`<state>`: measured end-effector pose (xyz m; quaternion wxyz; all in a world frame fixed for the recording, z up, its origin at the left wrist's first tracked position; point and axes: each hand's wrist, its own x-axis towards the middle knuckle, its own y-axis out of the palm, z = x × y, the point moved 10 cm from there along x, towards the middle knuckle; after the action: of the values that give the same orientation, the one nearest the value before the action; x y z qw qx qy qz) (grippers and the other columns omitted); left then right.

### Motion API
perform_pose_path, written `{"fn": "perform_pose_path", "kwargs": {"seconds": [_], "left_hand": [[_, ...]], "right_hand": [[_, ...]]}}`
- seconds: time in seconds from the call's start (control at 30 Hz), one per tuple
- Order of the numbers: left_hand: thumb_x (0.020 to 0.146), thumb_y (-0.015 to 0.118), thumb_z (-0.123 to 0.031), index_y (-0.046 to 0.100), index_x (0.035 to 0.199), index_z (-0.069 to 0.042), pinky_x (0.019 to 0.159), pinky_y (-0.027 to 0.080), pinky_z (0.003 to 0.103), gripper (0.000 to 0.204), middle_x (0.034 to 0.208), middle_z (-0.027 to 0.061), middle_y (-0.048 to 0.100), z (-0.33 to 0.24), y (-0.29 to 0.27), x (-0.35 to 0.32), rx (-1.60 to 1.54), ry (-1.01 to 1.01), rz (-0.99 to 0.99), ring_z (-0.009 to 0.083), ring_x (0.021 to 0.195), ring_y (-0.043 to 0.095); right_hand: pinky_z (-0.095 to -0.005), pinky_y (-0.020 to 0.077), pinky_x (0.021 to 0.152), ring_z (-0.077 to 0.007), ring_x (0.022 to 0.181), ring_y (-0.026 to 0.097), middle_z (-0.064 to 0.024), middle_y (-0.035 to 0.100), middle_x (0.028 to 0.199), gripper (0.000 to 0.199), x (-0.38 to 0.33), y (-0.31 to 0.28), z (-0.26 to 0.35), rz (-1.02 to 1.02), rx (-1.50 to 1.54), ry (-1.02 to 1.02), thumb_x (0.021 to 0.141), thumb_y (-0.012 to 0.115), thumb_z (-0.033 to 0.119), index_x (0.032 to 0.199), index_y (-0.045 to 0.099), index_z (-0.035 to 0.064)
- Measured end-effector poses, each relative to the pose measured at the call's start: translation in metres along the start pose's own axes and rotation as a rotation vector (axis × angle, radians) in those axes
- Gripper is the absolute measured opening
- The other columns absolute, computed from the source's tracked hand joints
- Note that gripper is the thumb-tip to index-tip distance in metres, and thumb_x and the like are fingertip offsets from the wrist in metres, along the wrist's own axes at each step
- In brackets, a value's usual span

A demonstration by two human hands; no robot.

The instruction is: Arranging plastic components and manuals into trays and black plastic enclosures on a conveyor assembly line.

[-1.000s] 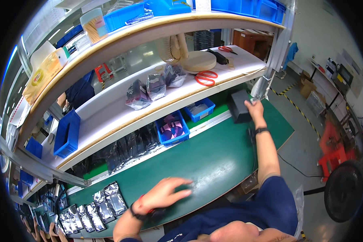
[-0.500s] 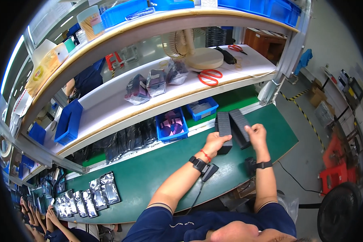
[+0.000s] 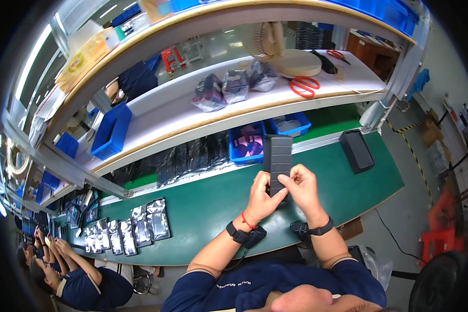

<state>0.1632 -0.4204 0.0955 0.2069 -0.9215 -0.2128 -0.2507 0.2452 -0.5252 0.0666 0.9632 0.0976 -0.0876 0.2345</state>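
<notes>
Upright over the table, a long black box (image 3: pixel 278 153) with a row of ridged segments along its face is between my hands. My left hand (image 3: pixel 263 199) wraps round its lower left side, thumb on the front. Fingers and thumb of my right hand (image 3: pixel 302 188) press on its lower right edge. To the right on the green tabletop (image 3: pixel 327 195) lies a black box-shaped cover (image 3: pixel 357 151), touched by neither hand. What the ridged segments are I cannot make out.
Several silver-and-black packets (image 3: pixel 156 221) lie at the left. Blue bins (image 3: pixel 291 125) and black bags (image 3: pixel 187 156) line the back under a shelf with red-handled scissors (image 3: pixel 303 87) and wrapped parcels (image 3: pixel 235 86). Co-workers (image 3: pixel 88 273) sit at far left.
My right hand has let go of the black cover, which now lies on the table at the right. Both hands are now on the ridged black box, which has moved left in the view.
</notes>
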Motion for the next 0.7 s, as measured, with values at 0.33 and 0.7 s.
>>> {"fn": "perform_pose_path", "kwargs": {"seconds": [0.33, 0.7], "left_hand": [[0.082, 0.064, -0.001, 0.044, 0.105, -0.001, 0.079, 0.049, 0.026, 0.031, 0.103, 0.0072, 0.058, 0.025, -0.080, -0.058, -0.434, -0.366, 0.010, 0.0109, 0.096, 0.055], [0.080, 0.065, 0.001, 0.043, 0.093, -0.005, 0.057, 0.040, 0.016, 0.027, 0.083, -0.0022, 0.053, 0.048, -0.164, -0.122, -0.406, -0.508, -0.147, 0.0000, 0.069, 0.048]], "right_hand": [[-0.0206, 0.0345, 0.047, -0.0024, 0.055, 0.042, 0.0040, 0.049, 0.058, 0.022, -0.036, 0.108, 0.019, 0.147, -0.266, -0.178, 0.079, 0.068, 0.009, 0.064, 0.053, 0.0026], [-0.0200, 0.0339, 0.050, -0.0030, 0.055, 0.038, 0.0061, 0.044, 0.065, 0.018, -0.012, -0.039, -0.018, -0.125, -0.755, 0.033, 0.078, 0.070, 0.011, 0.074, 0.053, 0.0071]]}}
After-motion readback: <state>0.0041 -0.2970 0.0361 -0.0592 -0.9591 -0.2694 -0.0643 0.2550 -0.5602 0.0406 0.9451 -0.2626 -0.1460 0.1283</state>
